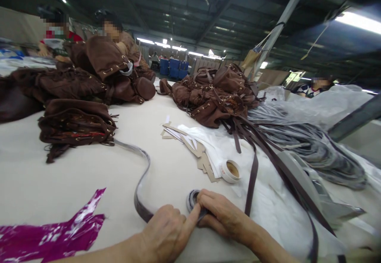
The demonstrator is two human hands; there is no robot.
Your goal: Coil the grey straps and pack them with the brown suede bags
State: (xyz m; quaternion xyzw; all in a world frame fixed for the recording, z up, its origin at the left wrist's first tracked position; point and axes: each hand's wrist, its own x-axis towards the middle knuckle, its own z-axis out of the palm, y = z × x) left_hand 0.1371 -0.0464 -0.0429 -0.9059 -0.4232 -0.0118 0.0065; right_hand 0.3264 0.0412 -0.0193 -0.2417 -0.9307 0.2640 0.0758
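A dark brown bag strap (139, 191), sleeved in clear plastic, runs from a brown drawstring bag (76, 122) across the table and under my left hand (168, 229). That hand is closed over the strap, its index finger stretched out to touch a small coil of strap (191, 200). My right hand (224, 215) grips this coil from the right, thumb and fingers around its side. The coil stands near the table's front edge, partly hidden by my fingers.
Brown bags are heaped at the left (71, 84) and back centre (220, 92). A tape roll (231, 171) and cardboard strips (193, 146) lie beyond my hands. Wrapped straps (309, 147) pile up at right; purple plastic (59, 231) lies front left. Several people work behind.
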